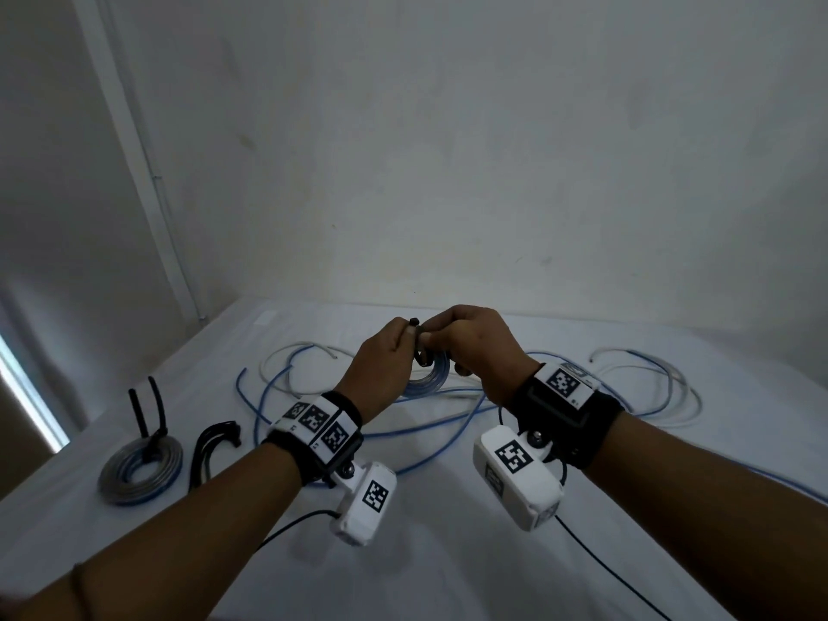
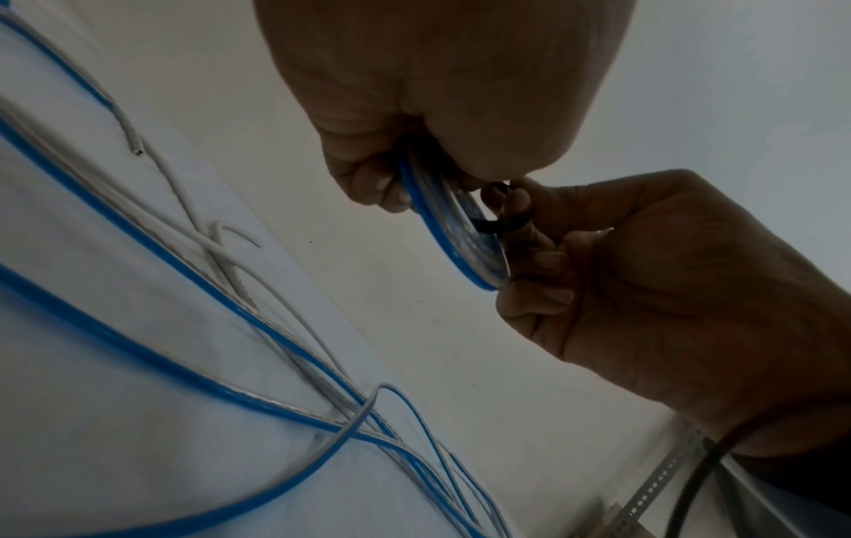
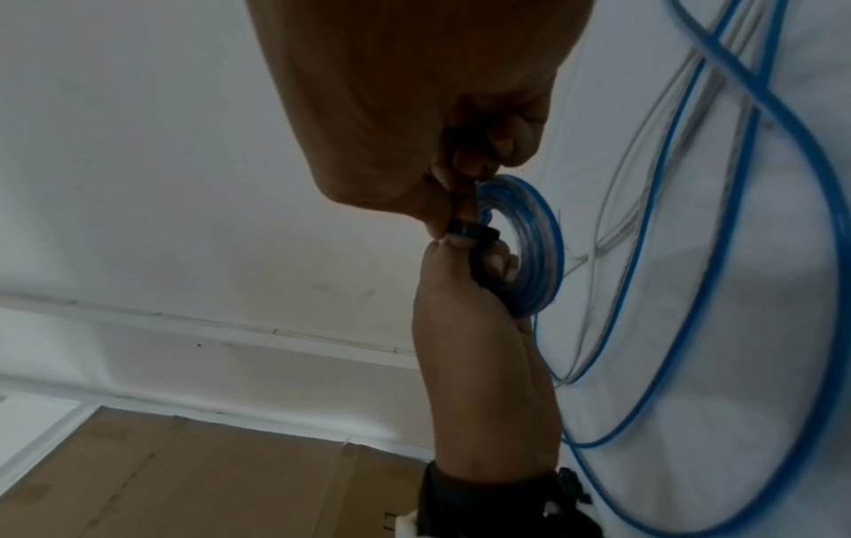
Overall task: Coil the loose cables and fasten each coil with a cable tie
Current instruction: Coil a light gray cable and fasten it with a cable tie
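Two bare hands meet above the middle of the white-covered desk (image 1: 448,553), toward its far edge, and share one small coil of blue and clear cable (image 1: 428,379). The left hand (image 1: 381,365) has its fingers curled round the coil's rim, and its thumb and forefinger pinch the black plastic cable tie (image 1: 419,347) looped through the coil. The right hand (image 1: 475,347) also has its grip closed: its fingertips pinch the tie from the other side, with the lower fingers curled against the coil.

In the left wrist view the coil (image 2: 453,233) stands on edge between the left hand (image 2: 442,91) and the right hand (image 2: 668,291), with the tie (image 2: 499,224) crossing its turns. In the right wrist view the tie (image 3: 472,231) shows as a short black band pinched where the right hand (image 3: 414,109) and left hand (image 3: 479,327) touch, just beside the coil (image 3: 529,247).

Loose blue and white cables (image 1: 313,396) sprawl over the desk beneath and behind the hands, reaching toward the right edge. Near the left edge lies a finished coil of blue and clear cable bound by a black tie (image 1: 141,468) whose tails stick upward. Just beside it, toward the middle, lie spare black cable ties (image 1: 210,450) in a curved bunch.
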